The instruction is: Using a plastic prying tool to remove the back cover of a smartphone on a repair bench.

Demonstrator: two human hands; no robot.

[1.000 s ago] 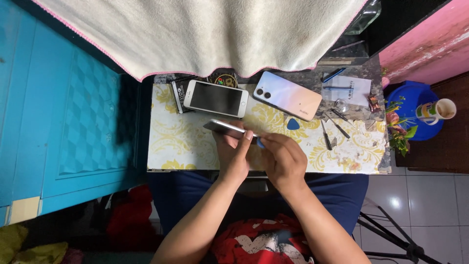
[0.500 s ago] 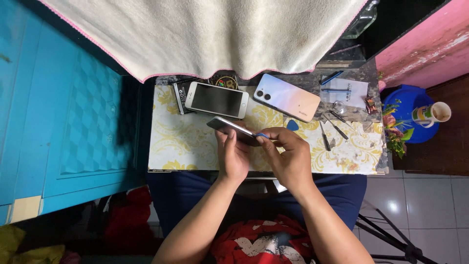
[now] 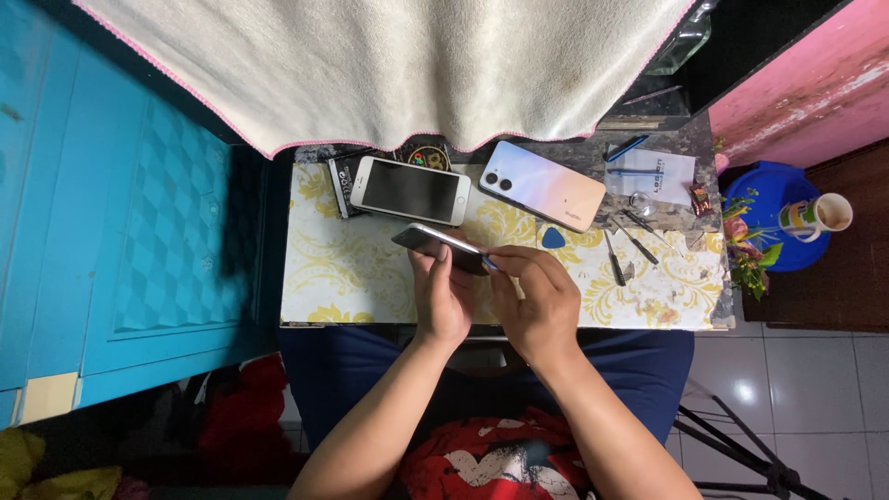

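A dark phone (image 3: 440, 247) is held tilted above the patterned table (image 3: 352, 278), gripped from below by the left hand (image 3: 443, 301); its right end is pinched by the right hand (image 3: 537, 301); a white phone (image 3: 411, 190) lies beyond.

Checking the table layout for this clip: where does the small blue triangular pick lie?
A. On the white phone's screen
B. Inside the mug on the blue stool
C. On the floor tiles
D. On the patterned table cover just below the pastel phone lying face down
D: the blue pick rests on the floral table cover, just below the lower end of the face-down pastel phone, apart from both hands.
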